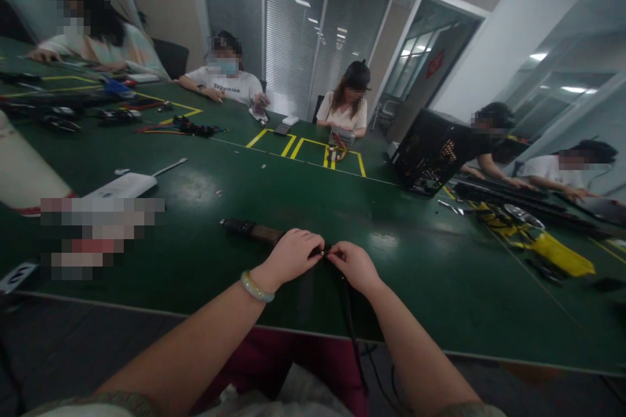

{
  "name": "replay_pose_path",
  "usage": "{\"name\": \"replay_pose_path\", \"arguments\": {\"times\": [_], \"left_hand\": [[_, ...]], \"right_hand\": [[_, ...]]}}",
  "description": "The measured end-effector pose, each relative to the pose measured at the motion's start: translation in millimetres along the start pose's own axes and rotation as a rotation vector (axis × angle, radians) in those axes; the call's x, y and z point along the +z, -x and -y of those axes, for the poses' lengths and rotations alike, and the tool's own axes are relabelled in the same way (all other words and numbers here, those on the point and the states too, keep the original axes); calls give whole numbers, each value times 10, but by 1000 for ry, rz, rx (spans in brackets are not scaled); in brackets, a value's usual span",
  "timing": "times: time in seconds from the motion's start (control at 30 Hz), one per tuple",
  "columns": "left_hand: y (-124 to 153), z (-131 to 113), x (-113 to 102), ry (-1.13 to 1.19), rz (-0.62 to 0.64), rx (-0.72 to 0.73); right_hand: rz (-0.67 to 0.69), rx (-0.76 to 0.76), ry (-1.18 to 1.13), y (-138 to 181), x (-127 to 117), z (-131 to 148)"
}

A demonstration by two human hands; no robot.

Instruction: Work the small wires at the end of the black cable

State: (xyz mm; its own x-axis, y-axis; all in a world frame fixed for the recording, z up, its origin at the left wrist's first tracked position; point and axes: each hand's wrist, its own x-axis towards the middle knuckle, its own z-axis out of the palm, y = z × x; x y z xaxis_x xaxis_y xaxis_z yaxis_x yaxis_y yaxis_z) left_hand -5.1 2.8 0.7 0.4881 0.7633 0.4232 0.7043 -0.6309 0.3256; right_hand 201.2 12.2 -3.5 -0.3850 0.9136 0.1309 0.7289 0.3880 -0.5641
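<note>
On the green table (235, 182) lies a long dark object (267, 233), with a black, jointed-looking end at left and a brownish middle. My left hand (296, 254), a pale bangle on its wrist, is closed in a pinch over the object's right part. Facing it, my right hand (356, 266) pinches too, its fingertips almost meeting the left ones. Between them shows a small shiny piece (323, 252), too tiny to name. A black cord (348, 313) runs from under my right hand over the table's front edge. My fingers hide the object's right end.
At left, a person's sleeve (29, 169) reaches in near a white device (122, 189) with a short cable. A black computer case (430, 153) stands at back right, near a yellow part (562, 254). Loose cables (186, 126) lie at back left. Several people sit around.
</note>
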Motion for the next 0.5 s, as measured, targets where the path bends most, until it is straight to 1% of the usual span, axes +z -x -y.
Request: {"name": "replay_pose_path", "arguments": {"times": [0.1, 0.27, 0.5], "left_hand": [[2, 8, -1, 4, -14, 1], [40, 11, -3, 28, -34, 21], [49, 17, -12, 52, -25, 40]], "right_hand": [[5, -26, 28, -31, -47, 16], [-78, -57, 34, 68, 17, 55], [-54, -73, 76, 101, 52, 115]]}}
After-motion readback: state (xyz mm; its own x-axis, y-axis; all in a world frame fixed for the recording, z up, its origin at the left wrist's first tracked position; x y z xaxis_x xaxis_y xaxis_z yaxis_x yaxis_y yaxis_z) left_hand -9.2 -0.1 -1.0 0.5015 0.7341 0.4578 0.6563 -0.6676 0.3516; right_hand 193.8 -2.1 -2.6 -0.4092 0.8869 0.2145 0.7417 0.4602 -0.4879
